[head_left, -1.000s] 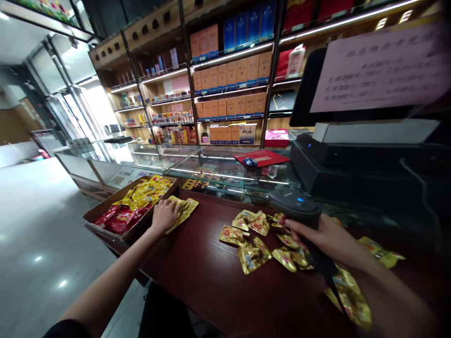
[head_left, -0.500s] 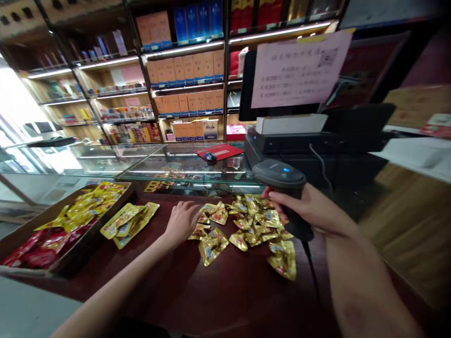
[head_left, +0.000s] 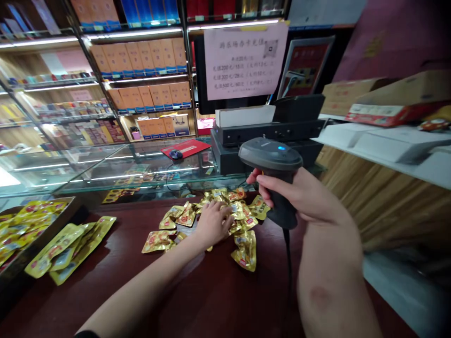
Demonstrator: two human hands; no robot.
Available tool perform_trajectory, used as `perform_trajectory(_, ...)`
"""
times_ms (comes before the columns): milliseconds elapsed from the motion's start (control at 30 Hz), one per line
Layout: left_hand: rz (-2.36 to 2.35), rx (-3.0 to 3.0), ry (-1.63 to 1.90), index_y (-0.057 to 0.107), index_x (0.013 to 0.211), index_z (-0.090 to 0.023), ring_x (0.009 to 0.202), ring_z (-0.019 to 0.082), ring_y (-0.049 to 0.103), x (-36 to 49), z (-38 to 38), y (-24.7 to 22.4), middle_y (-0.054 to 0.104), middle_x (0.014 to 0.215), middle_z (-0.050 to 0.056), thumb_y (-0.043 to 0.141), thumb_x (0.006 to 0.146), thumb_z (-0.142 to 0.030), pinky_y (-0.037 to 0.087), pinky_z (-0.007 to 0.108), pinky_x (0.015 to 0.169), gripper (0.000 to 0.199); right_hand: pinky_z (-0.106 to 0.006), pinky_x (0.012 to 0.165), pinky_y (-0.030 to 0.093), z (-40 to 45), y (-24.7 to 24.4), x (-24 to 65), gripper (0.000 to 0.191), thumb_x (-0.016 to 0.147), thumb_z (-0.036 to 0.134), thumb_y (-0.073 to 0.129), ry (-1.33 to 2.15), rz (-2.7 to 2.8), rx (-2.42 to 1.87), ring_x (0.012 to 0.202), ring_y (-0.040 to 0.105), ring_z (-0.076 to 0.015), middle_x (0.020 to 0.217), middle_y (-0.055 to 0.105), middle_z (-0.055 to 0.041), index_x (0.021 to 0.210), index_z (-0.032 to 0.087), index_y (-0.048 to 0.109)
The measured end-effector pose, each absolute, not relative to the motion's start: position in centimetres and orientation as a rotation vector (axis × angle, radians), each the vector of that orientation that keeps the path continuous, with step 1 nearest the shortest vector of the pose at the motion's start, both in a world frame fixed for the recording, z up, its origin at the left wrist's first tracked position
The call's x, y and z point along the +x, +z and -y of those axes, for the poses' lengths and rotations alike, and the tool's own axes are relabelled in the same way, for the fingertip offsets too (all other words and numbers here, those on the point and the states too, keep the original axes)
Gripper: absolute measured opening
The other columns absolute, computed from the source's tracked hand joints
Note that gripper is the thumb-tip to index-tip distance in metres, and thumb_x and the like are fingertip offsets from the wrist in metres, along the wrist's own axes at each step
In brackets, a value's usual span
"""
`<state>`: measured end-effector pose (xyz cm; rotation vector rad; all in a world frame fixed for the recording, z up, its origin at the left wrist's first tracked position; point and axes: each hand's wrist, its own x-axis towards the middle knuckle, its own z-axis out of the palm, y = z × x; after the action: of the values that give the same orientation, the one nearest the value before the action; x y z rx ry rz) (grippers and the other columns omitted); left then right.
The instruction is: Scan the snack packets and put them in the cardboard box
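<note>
My right hand [head_left: 282,188] is wrapped round the handle of a black barcode scanner [head_left: 269,155], held upright above the counter with a blue light lit on top. My left hand [head_left: 214,223] lies palm down over a pile of gold foil snack packets [head_left: 243,211], its fingers spread among them. Whether those fingertips pinch a packet is hidden. More gold packets [head_left: 158,241] lie loose to the left of this hand, and one packet [head_left: 245,251] lies nearer to me. The scanner's cable [head_left: 288,253] hangs down over the dark red counter [head_left: 197,300].
Flat yellow packets [head_left: 72,249] lie at the left, beside a box [head_left: 75,211] of yellow packets. Behind is a glass display case [head_left: 141,164] with a mouse [head_left: 175,154] on a red pad. A monitor bearing a paper sign [head_left: 243,61] stands beyond. White boxes [head_left: 398,141] are at the right.
My left hand has moved right, from the pile's left side onto its middle. The view has turned right. My right hand still holds the scanner.
</note>
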<state>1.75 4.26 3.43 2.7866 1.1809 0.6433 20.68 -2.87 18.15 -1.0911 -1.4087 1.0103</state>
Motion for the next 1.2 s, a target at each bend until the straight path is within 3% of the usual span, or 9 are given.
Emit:
perform_trajectory(167, -0.912, 2.928, 0.538, 0.056, 0.132, -0.028, 0.135, 0.031, 0.038, 7.1, -4.5, 2.3, 0.049, 0.143, 0.010, 0.056, 0.087, -0.056, 0.030, 0.052, 0.110, 0.053, -0.021, 0.045, 0.045, 2.9, 18.1, 21.3, 0.020, 0.081, 0.034, 0.071, 1.032, 1.381, -1.039, 0.053, 0.051, -0.0092, 0.071, 0.062, -0.0003, 0.090, 0.018, 0.064)
perform_trajectory(267, -0.936, 2.951, 0.440, 0.057, 0.129, -0.028, 0.133, 0.032, 0.040, 7.1, -4.6, 1.2, 0.049, 0.143, 0.011, 0.058, 0.086, -0.054, 0.034, 0.053, 0.106, 0.050, -0.020, 0.045, 0.045, 3.0, 18.2, 21.2, 0.020, 0.081, 0.034, 0.072, 1.040, 1.368, -1.031, 0.053, 0.051, -0.0088, 0.073, 0.062, -0.0003, 0.089, 0.018, 0.064)
perform_trajectory(467, -0.962, 2.989, 0.422, 0.061, 0.124, -0.027, 0.129, 0.029, 0.044, 0.7, -3.9, 0.0, 0.052, 0.139, 0.010, 0.046, 0.094, -0.046, 0.034, 0.049, 0.107, 0.038, -0.021, 0.045, 0.045, 2.8, 18.1, 20.7, 0.018, 0.080, 0.032, 0.072, 1.041, 1.354, -1.045, 0.052, 0.051, -0.0084, 0.082, 0.067, -0.0037, 0.089, 0.019, 0.064)
perform_trajectory(633, -1.030, 2.957, 0.391, 0.053, 0.136, -0.030, 0.137, 0.028, 0.039, -5.6, -3.2, -0.2, 0.048, 0.147, 0.009, 0.045, 0.096, -0.041, 0.030, 0.050, 0.112, 0.042, -0.023, 0.046, 0.044, 2.1, 17.5, 19.8, 0.020, 0.083, 0.035, 0.070, 1.029, 1.454, -1.115, 0.051, 0.050, -0.0102, 0.067, 0.060, -0.0007, 0.092, 0.017, 0.065)
perform_trajectory(733, -1.045, 2.877, 0.427, 0.044, 0.143, -0.026, 0.138, 0.026, 0.040, -8.4, -2.8, 0.0, 0.049, 0.147, 0.010, 0.049, 0.095, -0.038, 0.029, 0.049, 0.114, 0.050, -0.024, 0.047, 0.042, 1.6, 17.2, 18.8, 0.021, 0.084, 0.035, 0.068, 0.986, 1.548, -1.112, 0.050, 0.050, -0.0109, 0.059, 0.056, 0.0014, 0.090, 0.016, 0.065)
perform_trajectory(900, -1.086, 2.708, 0.689, 0.068, 0.110, -0.022, 0.136, 0.029, 0.043, -10.9, -1.7, 0.5, 0.070, 0.115, 0.009, 0.062, 0.088, -0.032, 0.031, 0.050, 0.113, 0.025, -0.024, 0.046, 0.040, 1.4, 17.0, 16.4, 0.023, 0.084, 0.038, 0.067, 1.015, 1.653, -1.154, 0.046, 0.050, -0.0105, 0.056, 0.055, 0.0034, 0.086, 0.015, 0.062)
perform_trajectory(1000, -1.294, 2.400, 0.979, 0.074, 0.097, -0.024, 0.121, 0.028, 0.056, -11.6, -1.4, 1.5, 0.073, 0.103, 0.008, 0.064, 0.087, -0.030, 0.042, 0.046, 0.104, 0.016, -0.024, 0.047, 0.041, 1.5, 16.9, 14.8, 0.024, 0.084, 0.039, 0.066, 1.087, 1.712, -1.185, 0.047, 0.051, -0.0113, 0.056, 0.056, 0.0036, 0.088, 0.016, 0.062)
perform_trajectory(1100, -1.473, 1.835, 1.135, 0.076, 0.084, -0.020, 0.089, 0.023, 0.067, -12.3, -1.8, 3.0, 0.073, 0.088, 0.006, 0.066, 0.083, -0.041, 0.053, 0.037, 0.086, 0.023, -0.025, 0.049, 0.041, 1.5, 16.5, 13.6, 0.024, 0.083, 0.040, 0.066, 1.106, 1.774, -1.186, 0.048, 0.051, -0.0115, 0.058, 0.057, 0.0033, 0.086, 0.017, 0.061)
perform_trajectory(1200, -1.351, 1.288, 1.109, 0.071, 0.078, -0.016, 0.059, 0.014, 0.062, -13.3, -2.4, 4.7, 0.066, 0.071, 0.001, 0.074, 0.074, -0.049, 0.057, 0.030, 0.064, 0.034, -0.026, 0.050, 0.042, 1.3, 16.0, 12.9, 0.023, 0.083, 0.040, 0.066, 1.100, 1.832, -1.184, 0.048, 0.051, -0.0115, 0.057, 0.057, 0.0036, 0.081, 0.018, 0.059)
